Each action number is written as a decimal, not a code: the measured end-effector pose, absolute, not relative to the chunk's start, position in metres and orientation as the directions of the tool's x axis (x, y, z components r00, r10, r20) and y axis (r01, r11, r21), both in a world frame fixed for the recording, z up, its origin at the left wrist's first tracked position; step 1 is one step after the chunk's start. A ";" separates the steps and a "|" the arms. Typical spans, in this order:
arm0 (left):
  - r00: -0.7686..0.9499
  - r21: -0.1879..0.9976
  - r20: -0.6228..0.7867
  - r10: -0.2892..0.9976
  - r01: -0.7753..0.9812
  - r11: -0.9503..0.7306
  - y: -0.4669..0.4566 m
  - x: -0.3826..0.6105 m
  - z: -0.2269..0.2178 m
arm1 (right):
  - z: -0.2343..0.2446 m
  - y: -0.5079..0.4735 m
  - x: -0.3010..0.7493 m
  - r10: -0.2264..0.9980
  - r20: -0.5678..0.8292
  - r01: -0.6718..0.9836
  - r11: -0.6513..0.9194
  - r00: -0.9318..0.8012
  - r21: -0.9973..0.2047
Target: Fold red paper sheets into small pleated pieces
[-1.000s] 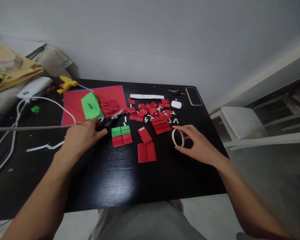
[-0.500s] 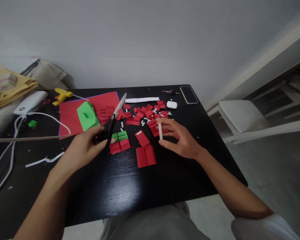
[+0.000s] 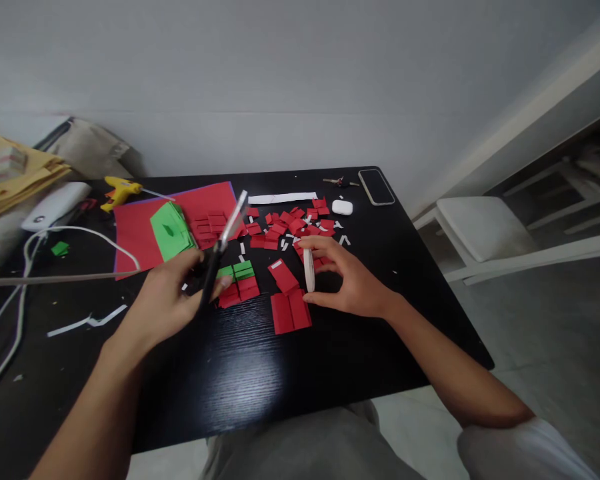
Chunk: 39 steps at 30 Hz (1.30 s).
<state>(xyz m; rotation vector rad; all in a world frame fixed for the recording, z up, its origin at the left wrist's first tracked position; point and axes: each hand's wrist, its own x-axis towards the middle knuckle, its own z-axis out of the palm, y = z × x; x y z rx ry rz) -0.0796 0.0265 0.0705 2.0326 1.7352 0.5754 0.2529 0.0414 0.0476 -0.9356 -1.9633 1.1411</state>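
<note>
My left hand (image 3: 167, 297) is closed around the black handles of a pair of scissors (image 3: 231, 220), blades pointing up and away. Between the thumb and fingers of my right hand (image 3: 347, 275) is a narrow white roll of tape (image 3: 309, 270), tilted so its ring shape partly shows. Below and left of that roll lie a folded red paper piece with a white strip (image 3: 283, 275) and a creased red square (image 3: 291, 311). A green and red folded paper piece (image 3: 243, 288) lies just right of the scissors' handles.
Small red folded papers (image 3: 285, 223) and white scraps are scattered mid-table. Left of them are red sheets (image 3: 130, 233) bearing green papers (image 3: 169, 230), and a yellow glue gun (image 3: 121, 192). A white case (image 3: 343, 207), keys (image 3: 341, 181) and phone (image 3: 377, 187) lie back right. A white cable (image 3: 85, 228) crosses the left.
My right hand has moved slightly left with the tape roll and turned it, so more of its ring shows. The scissors in my left hand have shifted a little left.
</note>
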 end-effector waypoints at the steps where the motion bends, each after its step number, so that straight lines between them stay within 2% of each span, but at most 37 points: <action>1: 0.197 0.529 0.067 0.978 0.824 -0.203 0.026 -0.078 0.069 | 0.048 0.041 0.253 0.839 0.179 0.257 0.350 -0.514 -0.901; 4: 0.365 0.427 0.137 0.921 0.817 -0.387 0.024 -0.076 0.065 | 0.052 0.041 0.254 0.840 0.123 0.269 0.303 -0.529 -0.914; 7: 0.474 0.336 0.154 0.867 0.800 -0.497 0.024 -0.073 0.063 | 0.055 0.042 0.255 0.825 0.089 0.240 0.263 -0.559 -0.934; 11: 0.540 0.325 0.109 0.835 0.774 -0.543 0.025 -0.070 0.063 | 0.057 0.042 0.257 0.822 0.081 0.234 0.253 -0.564 -0.939; 18: 0.563 0.337 0.097 0.821 0.758 -0.559 0.025 -0.070 0.064 | 0.055 0.042 0.257 0.810 0.046 0.212 0.207 -0.585 -0.955; 26: 0.546 0.419 0.088 0.833 0.739 -0.528 0.023 -0.069 0.069 | 0.055 0.042 0.257 0.838 0.092 0.253 0.264 -0.538 -0.931; 34: 0.467 0.312 0.154 0.871 0.813 -0.491 0.026 -0.074 0.065 | 0.055 0.039 0.256 0.808 0.109 0.198 0.269 -0.579 -0.943; 39: 0.426 0.364 0.058 0.903 0.833 -0.416 0.026 -0.080 0.064 | 0.054 0.039 0.256 0.820 0.086 0.176 0.223 -0.566 -0.959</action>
